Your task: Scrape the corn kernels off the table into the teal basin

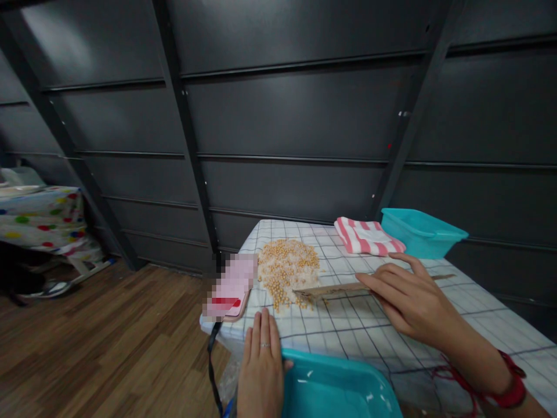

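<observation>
Fingers (pixel 375 282) of the right hand (pixel 413 305) are closed along a flat strip (pixel 333 289), with the bean heap (pixel 287 266) nearly whole.
The strip's tip is set at the heap's near edge on the checked surface (pixel 348 328). The left hand (pixel 261 368) is laid flat, fingers straight, thumb against the teal basin (pixel 339 389) at the surface's edge. Only pale specks are seen inside, so most is judged undone.

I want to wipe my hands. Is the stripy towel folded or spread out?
Folded. The towel lies as a small, layered pad, right beside the blue tub at the far end.
</observation>
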Motion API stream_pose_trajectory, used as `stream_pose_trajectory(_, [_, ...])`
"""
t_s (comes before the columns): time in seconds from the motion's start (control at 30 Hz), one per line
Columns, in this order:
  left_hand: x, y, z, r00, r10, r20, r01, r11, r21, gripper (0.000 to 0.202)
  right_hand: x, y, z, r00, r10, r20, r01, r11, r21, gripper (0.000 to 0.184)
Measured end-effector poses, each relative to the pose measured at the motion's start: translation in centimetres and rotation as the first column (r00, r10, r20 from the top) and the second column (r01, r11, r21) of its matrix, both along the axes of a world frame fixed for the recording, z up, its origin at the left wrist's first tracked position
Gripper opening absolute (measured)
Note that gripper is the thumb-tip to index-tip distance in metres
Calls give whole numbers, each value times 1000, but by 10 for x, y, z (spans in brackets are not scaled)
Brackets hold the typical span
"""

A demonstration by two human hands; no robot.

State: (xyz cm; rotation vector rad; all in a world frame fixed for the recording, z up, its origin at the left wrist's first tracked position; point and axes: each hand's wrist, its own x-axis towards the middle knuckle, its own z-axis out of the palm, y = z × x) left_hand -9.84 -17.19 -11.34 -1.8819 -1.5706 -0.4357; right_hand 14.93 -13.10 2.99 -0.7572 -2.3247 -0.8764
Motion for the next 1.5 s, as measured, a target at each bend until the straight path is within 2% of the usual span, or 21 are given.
stream_pose_trajectory(0.2, [-5,1,-9,997,-49,-56,51,998,27,50,8,-2,-4,1000,21,-17,-22,999,-44,41])
stream_pose_trajectory(0.37, [-9,2,-20,997,-42,-69,40,999,-25,52,18,-5,-4,999,27,-30,-30,996,-87,42])
stream_pose_trajectory(0.53, [-5,1,-14,996,-56,-67,57,998,16,50,16,-3,-2,1000,-16,0,16,1000,-6,41])
stream_pose_trajectory(0.83, [0,0,-9,995,9,-102,-7,1000,20,49,20,-15,-4,1000,-18,13,18,998,-65,35])
stream_pose_trajectory(1.0, [3,0,-8,999,29,-43,-31,999,-31,46,27,-13,-9,998,-55,28,56,998,-24,37])
stream_pose_trajectory(1.27, [-2,0,-7,998,-43,-38,43,999,19,47,26,-24,-8,997,-64,41,66,997,-41,36])
stream_pose_trajectory(1.5, [-2,0,-5,991,-33,-131,44,995,84,49,28,-26,-8,993,-90,76,91,996,-17,33])
